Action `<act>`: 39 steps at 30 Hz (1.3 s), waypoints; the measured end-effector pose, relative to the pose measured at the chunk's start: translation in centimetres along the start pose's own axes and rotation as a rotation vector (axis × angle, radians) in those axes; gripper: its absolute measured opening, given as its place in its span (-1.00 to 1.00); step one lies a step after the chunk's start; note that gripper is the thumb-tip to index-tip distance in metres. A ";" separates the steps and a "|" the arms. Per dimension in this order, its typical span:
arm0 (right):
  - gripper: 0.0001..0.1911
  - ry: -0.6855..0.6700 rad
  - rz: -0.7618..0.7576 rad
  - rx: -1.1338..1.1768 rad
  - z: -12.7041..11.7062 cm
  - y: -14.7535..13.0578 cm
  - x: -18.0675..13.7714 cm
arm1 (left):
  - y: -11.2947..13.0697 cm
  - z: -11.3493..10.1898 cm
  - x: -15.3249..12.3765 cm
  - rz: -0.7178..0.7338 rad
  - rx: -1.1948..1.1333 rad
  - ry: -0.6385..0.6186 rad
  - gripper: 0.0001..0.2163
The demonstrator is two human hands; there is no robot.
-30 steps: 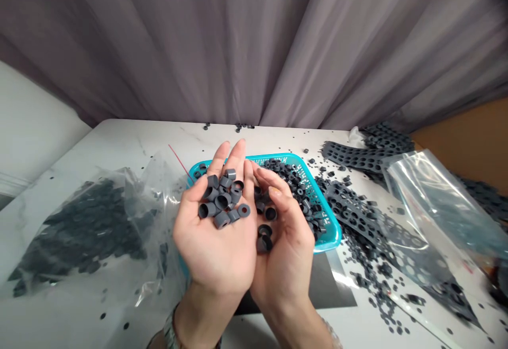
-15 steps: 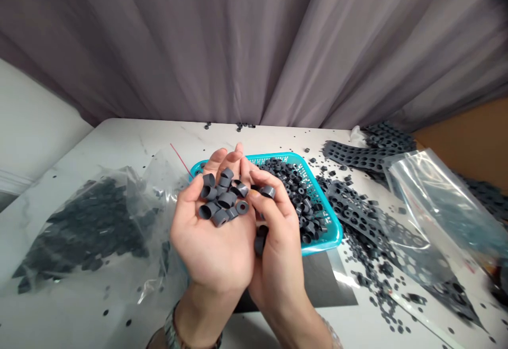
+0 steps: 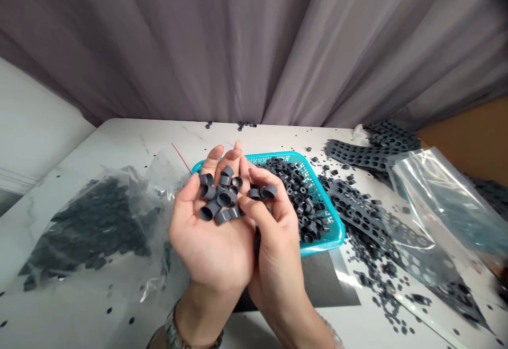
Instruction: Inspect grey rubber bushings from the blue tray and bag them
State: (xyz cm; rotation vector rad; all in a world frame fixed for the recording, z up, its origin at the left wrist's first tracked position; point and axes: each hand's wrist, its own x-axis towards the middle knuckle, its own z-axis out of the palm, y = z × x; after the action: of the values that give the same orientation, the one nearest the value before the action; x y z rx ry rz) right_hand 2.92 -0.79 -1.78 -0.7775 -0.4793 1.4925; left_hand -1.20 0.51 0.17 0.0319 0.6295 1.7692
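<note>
My left hand (image 3: pixel 212 238) is palm up and cupped, holding a heap of small dark grey rubber rings (image 3: pixel 219 196). My right hand (image 3: pixel 274 243) presses against it from the right, fingers curled over the heap with a couple of rings (image 3: pixel 262 192) on its fingertips. Both hands hover above the near left corner of a teal plastic basket (image 3: pixel 335 232) that holds many more of the same rings.
A clear plastic bag (image 3: pixel 85 227) full of grey rings lies at the left. Punched grey rubber sheets (image 3: pixel 363 208) and another clear bag (image 3: pixel 448 200) lie at the right, with loose rings scattered over the white table (image 3: pixel 127 140). A grey curtain hangs behind.
My right hand has curled its fingers and turned toward the left palm, bringing rings up against the heap. The left hand has cupped slightly more.
</note>
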 end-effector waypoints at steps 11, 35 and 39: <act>-0.76 0.016 -0.003 0.007 0.0 -0.2 0.3 | -0.5 0.0 -0.1 0.039 0.070 -0.026 -0.71; -0.63 -0.031 0.046 0.010 -0.1 -0.1 -0.1 | 0.0 0.1 -0.3 0.005 0.102 -0.045 -0.68; -0.66 -0.036 0.026 0.002 -0.1 -0.1 0.0 | 0.0 0.0 -0.3 0.028 0.108 -0.076 -0.69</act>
State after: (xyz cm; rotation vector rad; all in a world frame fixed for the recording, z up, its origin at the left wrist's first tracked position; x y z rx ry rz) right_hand 3.10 -0.82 -1.77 -0.7590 -0.4964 1.5336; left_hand -1.11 0.22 0.27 0.1817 0.6716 1.7507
